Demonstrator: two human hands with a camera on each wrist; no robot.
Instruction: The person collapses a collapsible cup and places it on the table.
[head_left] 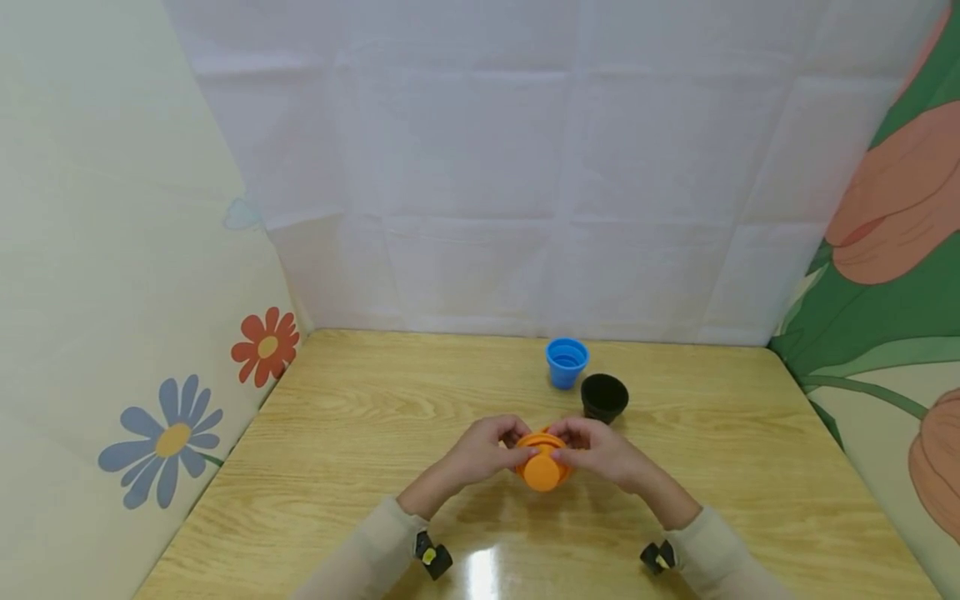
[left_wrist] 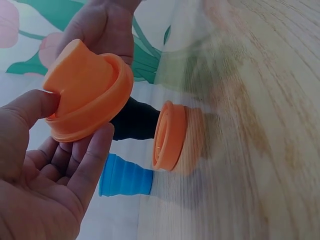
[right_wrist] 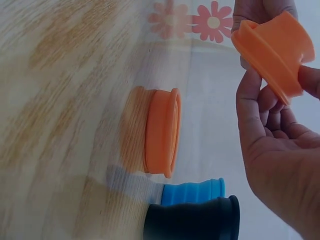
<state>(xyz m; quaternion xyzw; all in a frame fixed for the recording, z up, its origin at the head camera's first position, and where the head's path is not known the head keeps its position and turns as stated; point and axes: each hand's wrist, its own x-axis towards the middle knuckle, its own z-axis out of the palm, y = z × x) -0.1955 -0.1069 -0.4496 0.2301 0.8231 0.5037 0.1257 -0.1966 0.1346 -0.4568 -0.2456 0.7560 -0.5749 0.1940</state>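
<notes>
Both hands hold an orange collapsible silicone cup (head_left: 542,473) above the table, its base end turned toward me and its wall partly folded. My left hand (head_left: 483,450) pinches one side between thumb and fingers. On the opposite side, my right hand (head_left: 603,452) grips it the same way, thumb pressed on the folded wall. A second orange collapsible cup (left_wrist: 170,136), flattened into a ring, lies on the table below and beyond the hands; the held cup mostly covers it in the head view.
Beyond the right hand stands a black cup (head_left: 604,395), upright on the wooden table (head_left: 375,392). Behind it and a little left is an upright blue collapsible cup (head_left: 567,363). White cloth (head_left: 480,167) hangs along the back edge, with floral cloth at both sides.
</notes>
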